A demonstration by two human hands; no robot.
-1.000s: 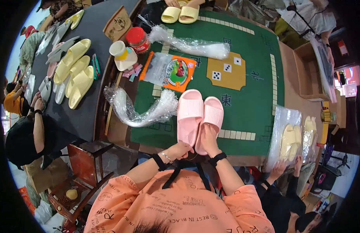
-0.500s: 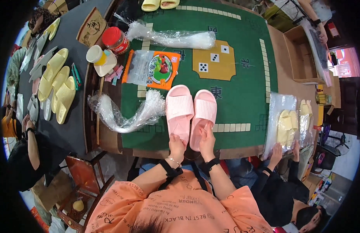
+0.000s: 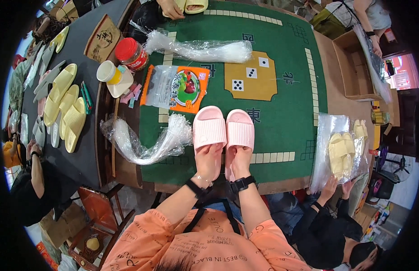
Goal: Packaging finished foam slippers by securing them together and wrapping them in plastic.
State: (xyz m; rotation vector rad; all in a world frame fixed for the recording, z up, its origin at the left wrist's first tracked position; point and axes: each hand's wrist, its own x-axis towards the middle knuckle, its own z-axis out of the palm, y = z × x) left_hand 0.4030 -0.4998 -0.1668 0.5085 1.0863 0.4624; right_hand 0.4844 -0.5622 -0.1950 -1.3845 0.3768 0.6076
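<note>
Two pink slide slippers lie side by side on the green table, toes pointing away from me. My left hand [image 3: 206, 161] is at the left slipper [image 3: 209, 132], its fingers tucked in under the ribbed strap. My right hand [image 3: 240, 161] holds the right slipper [image 3: 240, 134] in the same way. Both straps hide my fingertips, and my hands cover much of the heel parts. Just left of the slippers lies a bundle of clear plastic ties [image 3: 151, 142] in a wrapper. Beyond them is an orange and clear plastic bag [image 3: 175, 88].
A second bundle of ties [image 3: 200, 48] lies farther off, near a red-lidded jar [image 3: 132, 54]. Several yellow slippers [image 3: 74, 124] lie on the dark table at left. At right, a co-worker's hands touch bagged yellow slippers [image 3: 341, 153]. An open cardboard box [image 3: 354, 67] stands behind.
My hands have pushed farther into the slippers, fingers now under the straps. The view has shifted slightly. Another person's hand has appeared at the yellow slippers on the far edge.
</note>
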